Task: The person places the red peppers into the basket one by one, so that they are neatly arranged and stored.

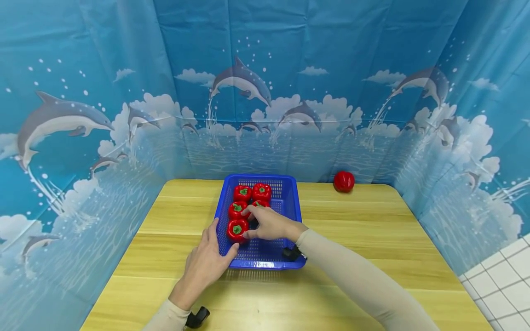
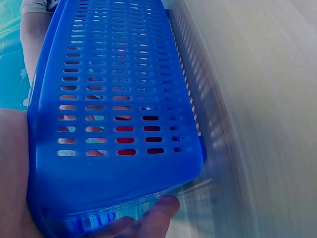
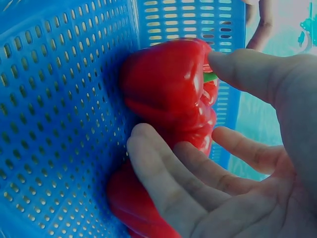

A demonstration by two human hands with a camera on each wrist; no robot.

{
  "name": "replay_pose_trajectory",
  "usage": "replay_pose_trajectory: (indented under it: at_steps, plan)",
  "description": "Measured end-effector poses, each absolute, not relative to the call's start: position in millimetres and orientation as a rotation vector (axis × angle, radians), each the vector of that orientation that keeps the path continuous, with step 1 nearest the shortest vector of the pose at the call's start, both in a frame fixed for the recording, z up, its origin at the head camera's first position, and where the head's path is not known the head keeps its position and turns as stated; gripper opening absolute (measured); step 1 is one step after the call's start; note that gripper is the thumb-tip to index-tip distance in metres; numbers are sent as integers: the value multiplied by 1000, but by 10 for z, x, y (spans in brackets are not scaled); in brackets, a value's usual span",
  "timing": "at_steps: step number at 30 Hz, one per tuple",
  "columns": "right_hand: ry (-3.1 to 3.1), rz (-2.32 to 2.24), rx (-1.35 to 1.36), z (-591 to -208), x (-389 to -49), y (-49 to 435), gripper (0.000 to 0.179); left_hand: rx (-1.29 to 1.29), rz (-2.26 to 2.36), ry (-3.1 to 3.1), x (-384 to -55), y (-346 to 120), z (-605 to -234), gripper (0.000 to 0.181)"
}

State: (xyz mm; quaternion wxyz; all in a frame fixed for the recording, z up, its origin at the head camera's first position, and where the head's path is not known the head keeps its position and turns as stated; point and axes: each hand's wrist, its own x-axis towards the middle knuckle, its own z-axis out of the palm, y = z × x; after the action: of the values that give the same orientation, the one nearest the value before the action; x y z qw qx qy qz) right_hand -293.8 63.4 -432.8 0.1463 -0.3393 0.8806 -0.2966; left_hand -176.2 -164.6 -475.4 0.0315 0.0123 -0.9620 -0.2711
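Observation:
A blue plastic basket (image 1: 273, 264) with slotted walls stands on the table, holding several red bell peppers (image 1: 237, 230) with green stems along its left side. My left hand (image 1: 209, 259) grips the basket's near left corner, thumb over the rim and fingers along the outside wall; the left wrist view shows fingertips (image 2: 166, 208) against the corner. Inside, my right hand (image 1: 269, 224) spreads over the peppers with fingers parted. Its thumb lies by the stem of the nearest pepper (image 3: 166, 79) in the right wrist view, and no pepper is enclosed. Part of one pepper (image 1: 262, 203) is hidden behind this hand.
Another red pepper (image 1: 344, 181) lies outside the basket at the table's back right. The wooden table (image 1: 352, 216) is backed and flanked by a blue dolphin-print curtain (image 1: 331, 55). White tiles (image 1: 505, 276) show at the lower right.

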Motion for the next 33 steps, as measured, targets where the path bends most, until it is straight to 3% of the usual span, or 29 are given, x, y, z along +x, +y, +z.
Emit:
replay_pose_trajectory:
  at_steps: [19,33]
  plan:
    - [2581,-915,-943,-4182,-2963,861,59,38,-838,-2974,-1770,-1649,-4774,106]
    - [2657,-1076,-823,-4067,-3093,1390,54,39,-839,-2959,-1755,-1634,-4763,104]
